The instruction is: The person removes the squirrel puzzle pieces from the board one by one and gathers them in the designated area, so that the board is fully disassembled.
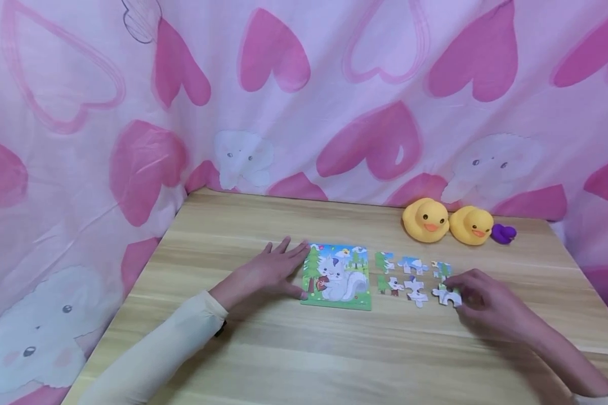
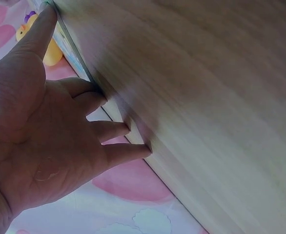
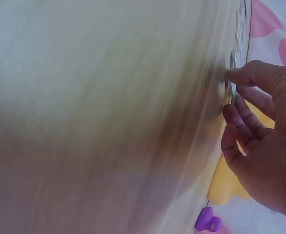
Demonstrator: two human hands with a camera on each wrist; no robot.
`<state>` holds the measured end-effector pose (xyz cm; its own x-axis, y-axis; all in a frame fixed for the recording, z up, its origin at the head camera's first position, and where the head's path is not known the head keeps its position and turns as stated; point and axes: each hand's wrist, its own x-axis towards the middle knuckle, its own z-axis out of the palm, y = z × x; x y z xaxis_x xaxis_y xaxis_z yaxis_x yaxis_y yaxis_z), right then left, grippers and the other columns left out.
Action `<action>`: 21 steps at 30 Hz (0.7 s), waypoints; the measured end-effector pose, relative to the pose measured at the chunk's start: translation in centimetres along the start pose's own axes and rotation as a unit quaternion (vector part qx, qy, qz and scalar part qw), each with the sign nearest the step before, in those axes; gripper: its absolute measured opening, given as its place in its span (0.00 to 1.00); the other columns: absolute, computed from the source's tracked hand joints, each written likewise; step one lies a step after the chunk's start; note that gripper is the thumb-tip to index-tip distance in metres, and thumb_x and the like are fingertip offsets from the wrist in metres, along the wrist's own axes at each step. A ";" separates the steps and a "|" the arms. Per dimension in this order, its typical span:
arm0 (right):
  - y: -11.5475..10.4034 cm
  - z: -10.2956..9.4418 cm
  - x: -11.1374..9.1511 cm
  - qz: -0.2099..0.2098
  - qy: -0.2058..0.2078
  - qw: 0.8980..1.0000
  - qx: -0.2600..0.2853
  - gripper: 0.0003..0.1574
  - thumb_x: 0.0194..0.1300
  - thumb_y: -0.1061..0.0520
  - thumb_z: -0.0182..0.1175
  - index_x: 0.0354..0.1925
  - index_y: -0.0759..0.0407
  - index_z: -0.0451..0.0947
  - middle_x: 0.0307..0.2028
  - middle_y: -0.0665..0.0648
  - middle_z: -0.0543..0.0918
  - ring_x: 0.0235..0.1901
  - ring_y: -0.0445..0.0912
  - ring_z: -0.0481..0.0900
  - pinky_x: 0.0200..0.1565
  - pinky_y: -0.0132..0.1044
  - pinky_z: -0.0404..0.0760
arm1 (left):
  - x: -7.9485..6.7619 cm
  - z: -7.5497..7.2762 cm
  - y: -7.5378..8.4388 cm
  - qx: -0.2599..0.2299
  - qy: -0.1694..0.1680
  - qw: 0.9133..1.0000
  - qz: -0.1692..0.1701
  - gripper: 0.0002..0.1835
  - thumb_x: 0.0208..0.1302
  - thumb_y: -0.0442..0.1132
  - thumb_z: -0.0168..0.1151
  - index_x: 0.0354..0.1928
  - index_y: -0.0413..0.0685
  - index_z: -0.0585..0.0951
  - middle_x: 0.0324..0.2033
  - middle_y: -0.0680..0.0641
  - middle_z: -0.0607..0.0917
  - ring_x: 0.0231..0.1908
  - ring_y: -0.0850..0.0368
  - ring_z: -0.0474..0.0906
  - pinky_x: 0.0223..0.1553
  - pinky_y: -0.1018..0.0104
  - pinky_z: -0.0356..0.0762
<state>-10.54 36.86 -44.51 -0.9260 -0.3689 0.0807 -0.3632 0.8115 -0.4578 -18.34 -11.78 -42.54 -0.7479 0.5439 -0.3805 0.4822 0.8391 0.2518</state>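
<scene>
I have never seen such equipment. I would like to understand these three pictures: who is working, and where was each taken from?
There is no machine here: a person works with a bare left hand and right hand. The picture with both hands comes from a camera on the head. The two others come from cameras on the left and right wrist, each looking at its own hand.

On the wooden table lie a squirrel picture and loose puzzle pieces in two rows; behind are two yellow ducks and a small purple toy.

The left hand, fingers spread, touches the squirrel picture's left edge. The right hand seems to pinch the lower right piece; whether it is lifted, I cannot tell.
</scene>
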 end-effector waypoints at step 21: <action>-11.1 4.9 7.7 -0.002 -0.057 0.996 0.075 0.25 0.65 0.54 0.75 0.59 0.51 0.83 0.52 0.51 0.83 0.42 0.43 0.80 0.40 0.33 0.83 | -0.3 0.4 -0.5 0.001 0.004 1.000 0.004 0.62 0.62 0.76 0.64 0.87 0.59 0.44 0.87 0.56 0.43 0.86 0.40 0.33 0.82 0.29 0.40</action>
<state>-13.13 22.79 -43.13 -0.9037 -0.4278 -0.0140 -0.3395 0.7363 -0.5853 -18.17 -12.40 -42.86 -0.7478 0.5502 -0.3716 0.4886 0.8350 0.2530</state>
